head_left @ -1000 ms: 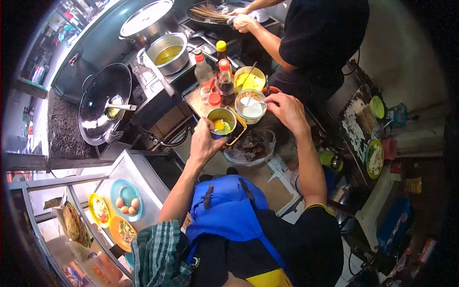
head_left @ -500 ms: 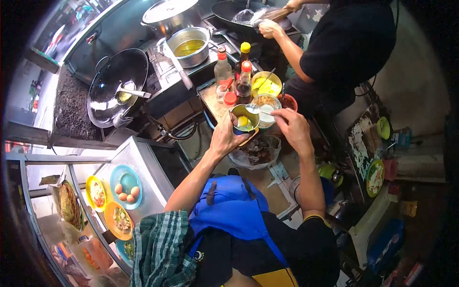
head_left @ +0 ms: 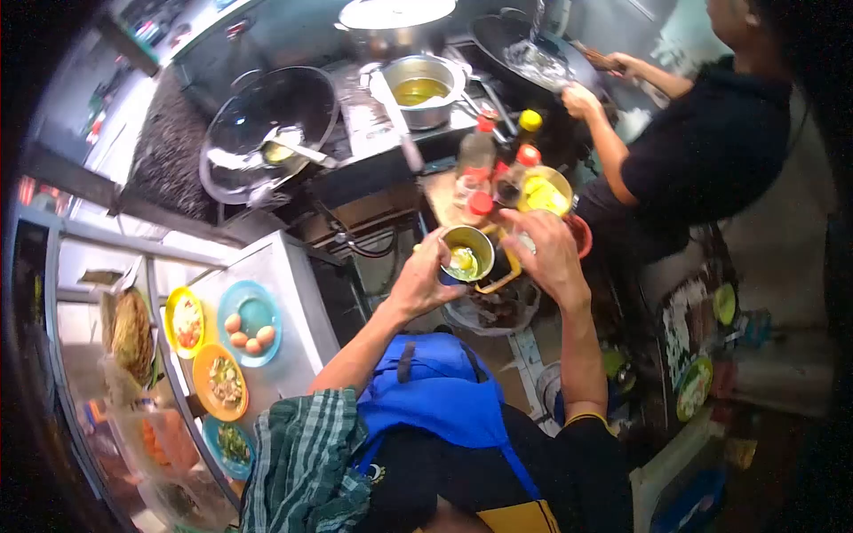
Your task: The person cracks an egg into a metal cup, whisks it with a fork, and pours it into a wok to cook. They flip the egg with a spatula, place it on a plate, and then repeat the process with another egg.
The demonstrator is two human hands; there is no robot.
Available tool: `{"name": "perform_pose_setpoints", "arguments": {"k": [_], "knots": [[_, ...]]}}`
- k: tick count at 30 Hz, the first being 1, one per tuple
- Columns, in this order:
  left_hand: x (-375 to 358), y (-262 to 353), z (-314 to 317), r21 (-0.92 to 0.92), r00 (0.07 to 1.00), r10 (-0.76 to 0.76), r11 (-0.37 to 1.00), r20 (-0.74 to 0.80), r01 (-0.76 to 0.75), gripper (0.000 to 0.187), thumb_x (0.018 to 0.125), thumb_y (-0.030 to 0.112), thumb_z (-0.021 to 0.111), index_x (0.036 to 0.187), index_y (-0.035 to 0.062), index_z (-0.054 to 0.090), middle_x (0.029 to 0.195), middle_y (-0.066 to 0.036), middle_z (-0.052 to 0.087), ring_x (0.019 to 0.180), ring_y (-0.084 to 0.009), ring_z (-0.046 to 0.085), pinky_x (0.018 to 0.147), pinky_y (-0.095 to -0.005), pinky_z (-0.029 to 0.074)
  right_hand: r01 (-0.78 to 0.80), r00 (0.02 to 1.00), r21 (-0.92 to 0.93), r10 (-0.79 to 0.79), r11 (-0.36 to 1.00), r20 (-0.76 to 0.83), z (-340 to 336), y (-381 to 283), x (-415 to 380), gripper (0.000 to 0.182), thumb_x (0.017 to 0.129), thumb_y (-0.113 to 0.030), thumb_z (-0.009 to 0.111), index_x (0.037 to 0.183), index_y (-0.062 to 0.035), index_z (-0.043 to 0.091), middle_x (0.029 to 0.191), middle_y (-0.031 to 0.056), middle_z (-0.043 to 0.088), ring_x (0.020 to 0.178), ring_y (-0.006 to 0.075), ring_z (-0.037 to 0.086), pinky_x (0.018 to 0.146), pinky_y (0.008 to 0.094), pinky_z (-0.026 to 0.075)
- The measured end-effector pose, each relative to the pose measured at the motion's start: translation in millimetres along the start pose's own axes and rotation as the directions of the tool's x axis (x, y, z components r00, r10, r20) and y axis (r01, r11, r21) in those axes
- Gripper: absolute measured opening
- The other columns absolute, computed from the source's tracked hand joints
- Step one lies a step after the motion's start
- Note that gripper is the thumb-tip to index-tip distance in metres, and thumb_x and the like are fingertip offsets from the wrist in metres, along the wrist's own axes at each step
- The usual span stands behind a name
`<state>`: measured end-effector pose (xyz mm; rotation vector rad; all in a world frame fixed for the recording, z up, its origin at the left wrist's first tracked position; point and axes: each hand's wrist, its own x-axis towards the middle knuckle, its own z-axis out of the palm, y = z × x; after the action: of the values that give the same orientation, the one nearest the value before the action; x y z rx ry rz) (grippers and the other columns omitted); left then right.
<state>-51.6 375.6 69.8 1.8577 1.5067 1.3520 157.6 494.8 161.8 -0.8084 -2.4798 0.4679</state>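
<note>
My left hand (head_left: 419, 277) is closed around a metal cup (head_left: 481, 244), tilted so its inside shows. A raw egg (head_left: 462, 259) with a yellow yolk lies in the cup. Just right of the cup, my right hand (head_left: 549, 258) has its fingers bent together over the seasoning tubs. The spoon it held a moment earlier is hidden behind the fingers. Past the hands stand sauce bottles (head_left: 477, 153) with red caps, a dark bottle with a yellow cap (head_left: 530, 122), and a bowl of yellow spread (head_left: 544, 193). A red tub (head_left: 579, 236) sits by my right hand.
A wok with a ladle (head_left: 302, 153) rests at the left of the stove, beside a pot of yellowish liquid (head_left: 425, 91). A co-worker (head_left: 702, 169) handles another wok (head_left: 498, 49) at right. Plates, one holding eggs (head_left: 251, 333), line the left counter. A plastic bag (head_left: 493, 313) lies below the cup.
The view has shifted, so the stove appears further right. My right hand has drawn the spoon away from the cup's rim to the seasoning tubs. Water now streams into the co-worker's wok.
</note>
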Motion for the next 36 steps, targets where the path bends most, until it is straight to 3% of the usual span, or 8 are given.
{"name": "perform_pose_setpoints", "arguments": {"k": [3, 5, 9, 21, 23, 31, 33, 36], "knots": [[-8, 14, -31, -0.005, 0.961, -0.245, 0.969, 0.131, 0.247, 0.068, 0.058, 0.010, 0.085, 0.116, 0.0023, 0.051, 0.115, -0.019, 0.055, 0.109, -0.0370, 0.057, 0.090, -0.0416, 0.049, -0.179, 0.902, 0.446, -0.034, 0.877, 0.430, 12, -72, 41, 0.035, 0.087, -0.022, 0.070, 0.118, -0.0074, 0.064, 0.091, 0.0120, 0.067, 0.085, 0.0312, 0.064, 0.075, 0.0416, 0.050], [-12, 7, -48, 0.017, 0.996, 0.025, 1.000, 0.083, -0.027, 0.075, 0.058, 0.012, 0.084, 0.126, 0.0032, 0.051, 0.118, -0.018, 0.053, 0.110, -0.0368, 0.056, 0.090, -0.0412, 0.050, 0.211, 0.905, 0.479, -0.356, 0.852, 0.235, 48, -82, 63, 0.028, 0.088, -0.023, 0.070, 0.110, -0.0070, 0.065, 0.089, 0.0118, 0.067, 0.082, 0.0305, 0.065, 0.072, 0.0397, 0.051], [-33, 12, -96, 0.137, 0.972, -0.134, 0.977, -0.192, 0.162, 0.082, 0.057, 0.012, 0.084, 0.129, 0.0065, 0.045, 0.131, -0.017, 0.050, 0.120, -0.0373, 0.053, 0.101, -0.0408, 0.047, 0.023, 0.974, 0.414, -0.114, 0.910, 0.196, 69, -111, 101, 0.019, 0.090, -0.022, 0.068, 0.098, -0.0055, 0.063, 0.077, 0.0162, 0.064, 0.073, 0.0323, 0.065, 0.064, 0.0402, 0.050], [-124, 24, -182, 0.270, 0.613, -0.191, 0.770, -0.766, 0.578, 0.106, 0.058, 0.021, 0.094, 0.142, 0.0067, 0.030, 0.134, -0.020, 0.050, 0.119, -0.0357, 0.056, 0.099, -0.0433, 0.048, 0.396, 0.830, 0.504, -0.534, 0.768, 0.161, 155, -233, 174, 0.013, 0.094, -0.016, 0.062, 0.102, -0.0058, 0.062, 0.083, 0.0150, 0.068, 0.074, 0.0362, 0.067, 0.064, 0.0426, 0.052], [-137, 24, -181, 0.279, 0.560, -0.148, 0.746, -0.815, 0.604, 0.106, 0.059, 0.022, 0.094, 0.142, 0.0059, 0.030, 0.133, -0.021, 0.050, 0.118, -0.0355, 0.056, 0.097, -0.0430, 0.049, 0.295, 0.722, 0.519, -0.543, 0.802, 0.429, 155, -248, 179, 0.013, 0.094, -0.014, 0.061, 0.103, -0.0059, 0.063, 0.088, 0.0150, 0.068, 0.082, 0.0358, 0.067, 0.071, 0.0419, 0.052], [-170, 56, -147, 0.035, 0.236, -0.233, 0.636, -0.943, 0.771, 0.100, 0.063, 0.027, 0.090, 0.142, 0.0060, 0.033, 0.134, -0.020, 0.050, 0.121, -0.0394, 0.051, 0.101, -0.0472, 0.044, 0.294, 0.287, 0.846, -0.886, 0.444, 0.365, 174, -284, 170, 0.012, 0.090, -0.006, 0.060, 0.100, -0.0013, 0.066, 0.082, 0.0191, 0.068, 0.078, 0.0371, 0.067, 0.070, 0.0413, 0.052], [-177, 68, -140, 0.023, 0.198, -0.213, 0.625, -0.957, 0.781, 0.101, 0.062, 0.028, 0.091, 0.143, 0.0068, 0.034, 0.135, -0.019, 0.050, 0.122, -0.0392, 0.051, 0.102, -0.0468, 0.044, 0.477, 0.470, 0.794, -0.873, 0.376, 0.131, 180, -293, 160, 0.011, 0.092, -0.007, 0.060, 0.098, -0.0003, 0.066, 0.078, 0.0206, 0.066, 0.074, 0.0384, 0.067, 0.068, 0.0427, 0.052], [-181, 96, -127, -0.096, 0.053, -0.233, 0.585, -0.971, 0.805, 0.099, 0.063, 0.024, 0.090, 0.143, 0.0089, 0.034, 0.135, -0.018, 0.051, 0.118, -0.0391, 0.052, 0.101, -0.0467, 0.044, 0.238, 0.164, 0.841, -0.874, 0.486, 0.458, 164, -302, 151, 0.009, 0.093, -0.008, 0.062, 0.097, -0.0004, 0.066, 0.084, 0.0203, 0.067, 0.077, 0.0361, 0.067, 0.070, 0.0420, 0.052]]}}
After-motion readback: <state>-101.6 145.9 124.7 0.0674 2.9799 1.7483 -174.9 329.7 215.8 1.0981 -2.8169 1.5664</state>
